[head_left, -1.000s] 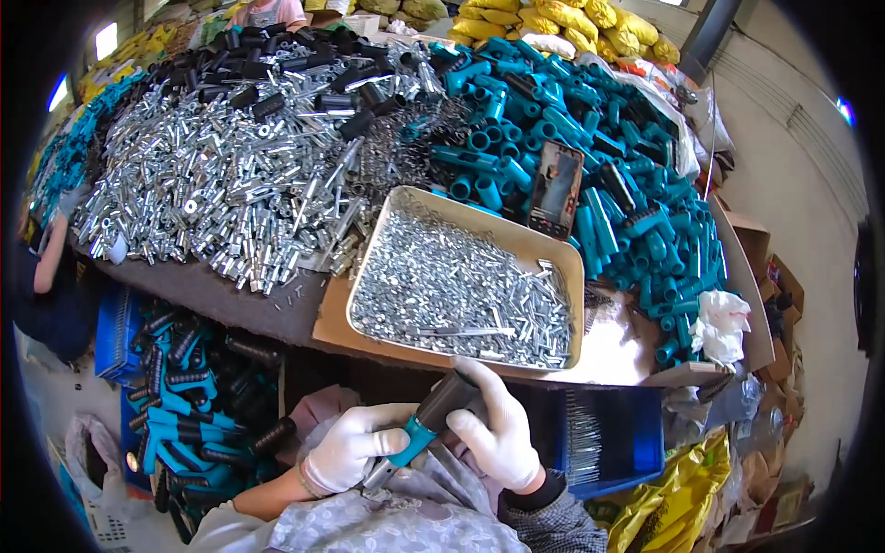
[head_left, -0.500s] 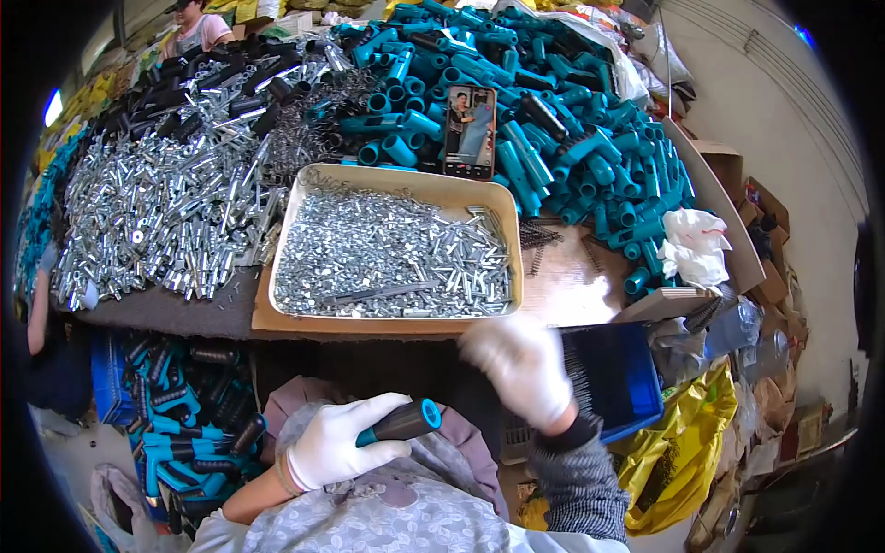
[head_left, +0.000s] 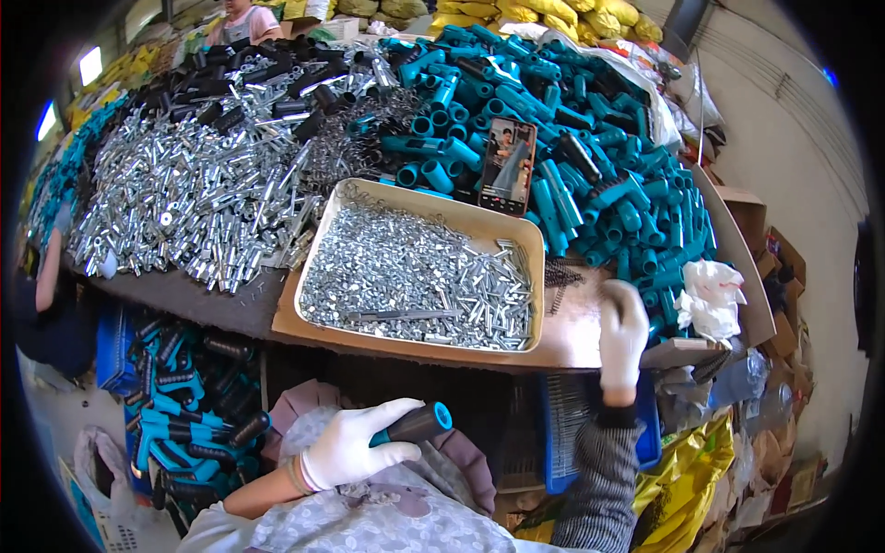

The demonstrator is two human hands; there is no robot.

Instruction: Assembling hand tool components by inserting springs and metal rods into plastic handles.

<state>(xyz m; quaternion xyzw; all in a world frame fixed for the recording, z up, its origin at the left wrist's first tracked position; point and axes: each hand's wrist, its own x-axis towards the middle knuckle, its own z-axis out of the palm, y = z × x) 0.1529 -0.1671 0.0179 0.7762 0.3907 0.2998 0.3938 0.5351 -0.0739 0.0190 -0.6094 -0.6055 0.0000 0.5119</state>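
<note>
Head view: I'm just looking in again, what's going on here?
The person's gloved left hand holds a black-and-teal cylindrical part in front of the body. The gloved right hand is at the cardboard right of the cream tray, near the pile of teal housings; whether it holds anything can't be told. The tray contains many small metal pieces, and a phone stands behind it.

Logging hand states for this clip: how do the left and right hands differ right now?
The left hand holds a black-and-teal tube short of the table; the right hand reaches over it, any hold unclear. The left forearm is partly bare, while the right has a grey striped sleeve. Both hands are gloved in white.
</note>
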